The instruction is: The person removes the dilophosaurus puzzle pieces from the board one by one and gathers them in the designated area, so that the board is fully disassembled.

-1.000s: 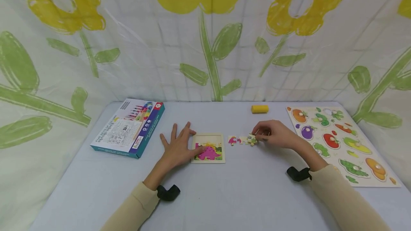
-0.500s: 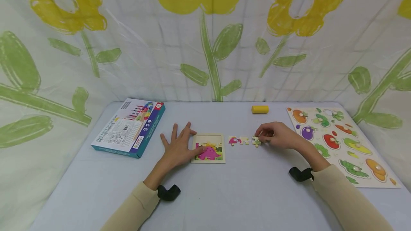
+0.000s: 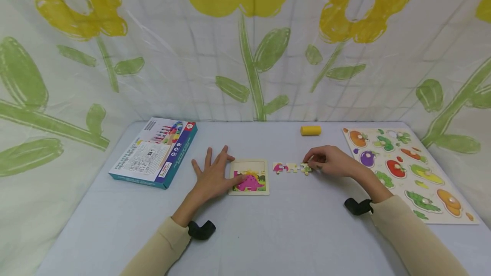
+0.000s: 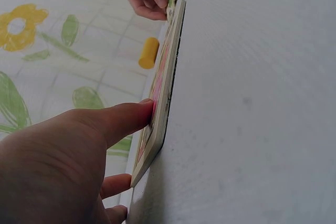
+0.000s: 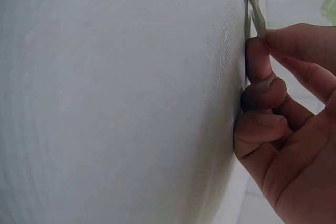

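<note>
A small wooden tray puzzle (image 3: 248,162) with a pink dinosaur picture lies mid-table; its upper strip shows bare wood. My left hand (image 3: 212,178) is spread at its left side, the thumb resting on the picture and the other fingers straight. In the left wrist view the thumb (image 4: 131,119) touches the puzzle's face, while another fingertip is right at the frame's edge. To the right of the tray, two puzzle pieces (image 3: 285,168) lie in a row. My right hand (image 3: 330,161) pinches a green and cream puzzle piece (image 5: 256,14) between thumb and finger, tilted up from the tablecloth.
A flat teal-edged box (image 3: 153,152) lies at the left. At the back is a yellow cylinder (image 3: 310,130). A vegetable peg board (image 3: 410,173) covers the right side, partly behind the right forearm. A flower-printed curtain (image 3: 215,54) hangs behind the table.
My right hand has drawn its puzzle piece slightly right, opening a small gap from the other pieces, then shifted back a touch left. My left hand stays on the tray.
</note>
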A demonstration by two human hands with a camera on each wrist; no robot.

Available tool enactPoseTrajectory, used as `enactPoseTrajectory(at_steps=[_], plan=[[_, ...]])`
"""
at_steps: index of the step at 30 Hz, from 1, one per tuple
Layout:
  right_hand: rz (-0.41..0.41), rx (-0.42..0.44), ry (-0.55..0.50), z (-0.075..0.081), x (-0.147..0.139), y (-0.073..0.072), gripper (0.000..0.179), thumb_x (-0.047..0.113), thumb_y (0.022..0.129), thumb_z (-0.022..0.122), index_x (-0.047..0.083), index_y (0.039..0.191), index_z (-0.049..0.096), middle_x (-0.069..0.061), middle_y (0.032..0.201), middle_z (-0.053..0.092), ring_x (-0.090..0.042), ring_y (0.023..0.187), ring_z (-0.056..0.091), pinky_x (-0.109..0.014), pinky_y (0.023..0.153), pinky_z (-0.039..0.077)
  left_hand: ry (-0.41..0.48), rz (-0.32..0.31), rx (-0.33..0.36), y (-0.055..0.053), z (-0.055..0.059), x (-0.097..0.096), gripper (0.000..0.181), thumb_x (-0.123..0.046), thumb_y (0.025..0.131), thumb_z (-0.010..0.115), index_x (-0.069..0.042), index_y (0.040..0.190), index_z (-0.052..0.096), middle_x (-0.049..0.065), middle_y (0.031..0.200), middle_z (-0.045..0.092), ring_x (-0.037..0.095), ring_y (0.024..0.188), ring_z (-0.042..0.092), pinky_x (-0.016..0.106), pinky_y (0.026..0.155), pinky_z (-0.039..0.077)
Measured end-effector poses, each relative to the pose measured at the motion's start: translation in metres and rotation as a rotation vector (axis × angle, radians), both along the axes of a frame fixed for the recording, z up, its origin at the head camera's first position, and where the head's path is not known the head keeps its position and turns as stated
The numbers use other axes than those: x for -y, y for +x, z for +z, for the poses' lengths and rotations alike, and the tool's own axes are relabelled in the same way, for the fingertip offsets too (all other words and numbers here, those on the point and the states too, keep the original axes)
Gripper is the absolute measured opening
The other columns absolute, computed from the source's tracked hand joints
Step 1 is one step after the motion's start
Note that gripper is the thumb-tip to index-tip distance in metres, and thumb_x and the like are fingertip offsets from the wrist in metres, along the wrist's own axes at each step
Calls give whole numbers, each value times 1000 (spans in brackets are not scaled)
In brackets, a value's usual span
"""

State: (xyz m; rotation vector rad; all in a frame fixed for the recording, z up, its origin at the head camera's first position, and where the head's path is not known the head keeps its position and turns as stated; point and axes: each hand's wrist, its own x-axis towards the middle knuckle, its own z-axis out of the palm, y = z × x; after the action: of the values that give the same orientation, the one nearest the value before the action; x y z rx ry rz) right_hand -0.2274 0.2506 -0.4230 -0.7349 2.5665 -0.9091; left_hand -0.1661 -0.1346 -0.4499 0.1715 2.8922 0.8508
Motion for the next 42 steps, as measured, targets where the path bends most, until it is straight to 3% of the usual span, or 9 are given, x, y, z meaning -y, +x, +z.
enactPoseTrajectory(at_steps=[42], plan=[[7, -26, 40, 0, 2, 0, 19, 9, 103, 65, 17, 116, 76, 3, 93, 73, -11, 80, 58, -24, 72, 49, -2, -11, -2, 0, 0, 1, 79, -59, 89, 73, -16, 151, 50, 10, 179, 20, 48, 166, -8, 83, 116, -21]])
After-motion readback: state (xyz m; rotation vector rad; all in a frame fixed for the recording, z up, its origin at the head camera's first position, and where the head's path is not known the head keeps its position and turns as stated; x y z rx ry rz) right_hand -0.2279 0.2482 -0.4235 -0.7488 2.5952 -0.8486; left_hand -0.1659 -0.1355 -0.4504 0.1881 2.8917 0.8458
